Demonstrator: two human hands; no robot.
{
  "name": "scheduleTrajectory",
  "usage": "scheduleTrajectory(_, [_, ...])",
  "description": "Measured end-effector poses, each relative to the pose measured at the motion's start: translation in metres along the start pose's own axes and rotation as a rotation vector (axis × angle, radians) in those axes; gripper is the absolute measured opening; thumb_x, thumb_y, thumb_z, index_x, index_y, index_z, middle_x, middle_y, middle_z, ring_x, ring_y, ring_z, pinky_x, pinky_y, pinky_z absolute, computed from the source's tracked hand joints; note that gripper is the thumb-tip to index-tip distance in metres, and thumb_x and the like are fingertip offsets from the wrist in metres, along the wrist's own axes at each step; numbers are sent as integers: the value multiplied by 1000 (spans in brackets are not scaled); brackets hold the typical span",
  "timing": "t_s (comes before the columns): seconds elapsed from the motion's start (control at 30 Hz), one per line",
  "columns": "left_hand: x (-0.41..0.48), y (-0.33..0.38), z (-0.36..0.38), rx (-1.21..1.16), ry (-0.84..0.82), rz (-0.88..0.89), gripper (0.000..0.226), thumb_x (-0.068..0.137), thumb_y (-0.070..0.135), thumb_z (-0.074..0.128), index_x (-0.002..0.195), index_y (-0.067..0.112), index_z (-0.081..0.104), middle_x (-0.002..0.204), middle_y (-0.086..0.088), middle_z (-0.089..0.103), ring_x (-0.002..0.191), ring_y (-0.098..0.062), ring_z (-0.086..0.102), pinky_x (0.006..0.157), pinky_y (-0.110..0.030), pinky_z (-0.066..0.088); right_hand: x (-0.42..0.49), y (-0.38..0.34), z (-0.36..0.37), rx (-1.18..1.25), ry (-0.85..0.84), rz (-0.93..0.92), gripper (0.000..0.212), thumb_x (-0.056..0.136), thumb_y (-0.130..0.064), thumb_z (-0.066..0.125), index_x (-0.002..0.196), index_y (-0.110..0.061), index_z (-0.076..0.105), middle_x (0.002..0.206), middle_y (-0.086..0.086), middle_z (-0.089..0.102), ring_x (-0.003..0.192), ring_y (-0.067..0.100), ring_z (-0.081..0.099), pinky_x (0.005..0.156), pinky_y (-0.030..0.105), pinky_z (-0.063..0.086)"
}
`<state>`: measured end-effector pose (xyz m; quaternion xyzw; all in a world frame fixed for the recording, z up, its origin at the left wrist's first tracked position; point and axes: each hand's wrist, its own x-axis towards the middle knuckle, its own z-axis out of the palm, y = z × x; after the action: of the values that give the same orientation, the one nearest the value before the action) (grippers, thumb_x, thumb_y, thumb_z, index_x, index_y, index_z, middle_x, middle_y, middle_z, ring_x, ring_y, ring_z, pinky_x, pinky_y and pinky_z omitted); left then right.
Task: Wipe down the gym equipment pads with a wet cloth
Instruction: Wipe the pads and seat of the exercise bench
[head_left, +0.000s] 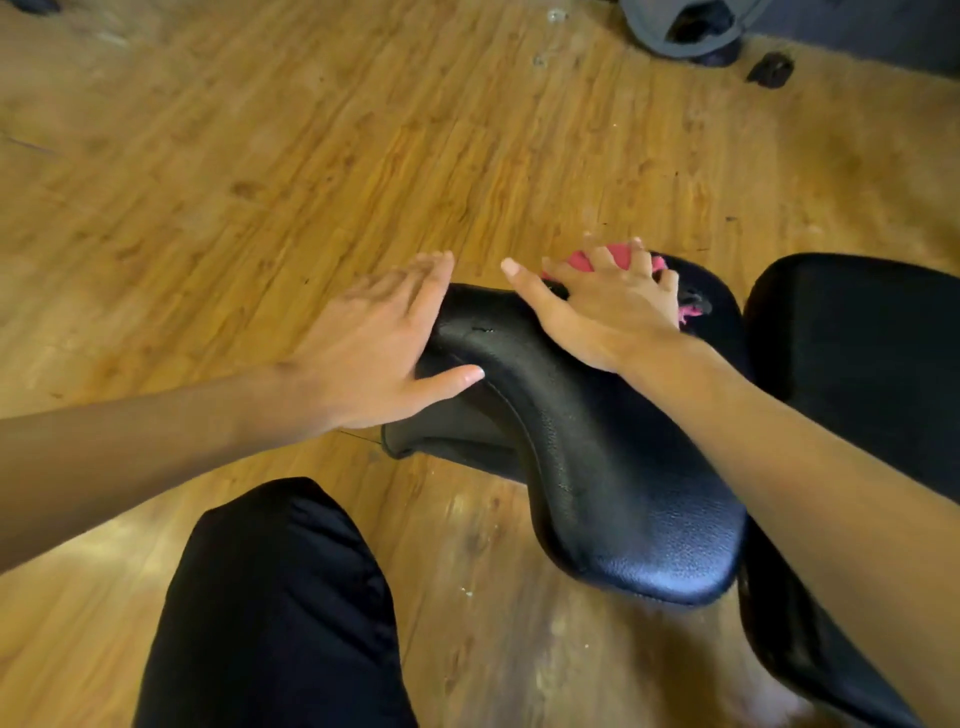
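Black pad runs from near-right to far-left

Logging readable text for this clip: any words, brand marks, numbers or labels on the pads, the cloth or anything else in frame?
None can be read.
The black grained vinyl saddle-shaped pad shows no print or logo on its visible face.
The bunched pink cloth shows none either.
The grey and black object at the top edge is too blurred to show any marking.
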<state>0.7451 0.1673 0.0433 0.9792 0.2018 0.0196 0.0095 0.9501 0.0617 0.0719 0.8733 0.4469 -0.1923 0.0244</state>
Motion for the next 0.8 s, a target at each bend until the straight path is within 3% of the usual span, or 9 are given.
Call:
scheduleTrajectory(0.13, [-10,-6,0,101,-130,-93,126,83,91,-1,158,-7,24,164,-25,29,155,-35,24,123,-45,24,-31,-39,13,85,69,-160,94,86,-87,2,163,-34,18,172,-8,3,158,30,-3,124,55,2])
scheduleTrajectory(0.3, [-10,-6,4,115,-181,-111,127,79,94,3,162,-2,11,171,-17,12,160,-26,4,122,-34,2,-75,18,39,-23,245,-309,88,90,-84,2,163,-36,-2,172,-9,-5,159,24,-2,128,50,4])
scheduleTrajectory(0.47, [-10,-6,13,98,-115,-88,131,80,96,10,157,-9,22,165,-24,26,158,-32,15,126,-43,15,-103,90,43,-52,200,-165,92,87,-86,-1,164,-36,0,172,-8,-5,159,22,-7,129,45,0])
scheduleTrajectory(0.6, [-12,-4,11,103,-120,-91,133,78,97,10,155,-10,24,164,-26,28,158,-34,16,125,-43,16,-87,54,44,-30,224,-133,99,83,-87,-8,164,-30,-6,172,-4,-11,157,25,-15,127,43,-9])
scheduleTrajectory(0.8, [-11,-4,14,22,-152,-128,139,71,101,4,158,-7,20,167,-22,23,159,-29,10,128,-41,11,-50,-22,31,-35,211,-350,104,82,-87,-5,165,-23,-2,172,-3,-8,158,25,-12,126,43,-6])
